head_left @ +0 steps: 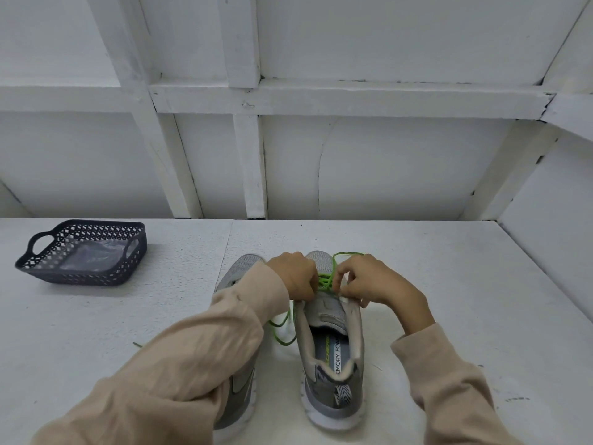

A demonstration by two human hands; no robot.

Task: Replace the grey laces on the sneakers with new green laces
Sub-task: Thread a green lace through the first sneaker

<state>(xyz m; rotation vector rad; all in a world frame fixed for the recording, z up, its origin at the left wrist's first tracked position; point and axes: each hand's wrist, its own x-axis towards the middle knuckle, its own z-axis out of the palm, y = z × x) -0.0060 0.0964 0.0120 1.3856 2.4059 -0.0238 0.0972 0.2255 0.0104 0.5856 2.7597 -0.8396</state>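
The green lace (324, 281) is lying across the upper eyelets of the right-hand sneaker (333, 348), which is standing near the middle of the white table (449, 284), heel toward the person. One loop is arching out just beyond the hands, and a loose tail is trailing down into the gap between this shoe and the other sneaker (244, 261), which is standing just to its left, mostly hidden under the beige sleeve (199, 342).

The lacing seems to be reaching the top rows. To do this row well, the person is going to need both sides drawn up evenly and the lace kept flat, not twisted. The tongue needs to stay centred under the crossings, and the tail in the gap needs to run free so it does not snag on the neighbouring shoe.

The left hand (293, 274) is curling closed at the left eyelets, its fingertips appearing to be pinching the lace. The right hand (375, 281) is curling narrowly as well, thumb and forefinger nipping the lace at the right eyelets while its lower fingers are touching the shoe's collar.

Well apart at the far left, a dark lattice basket (80, 277) is sitting with something clear and crinkled inside.
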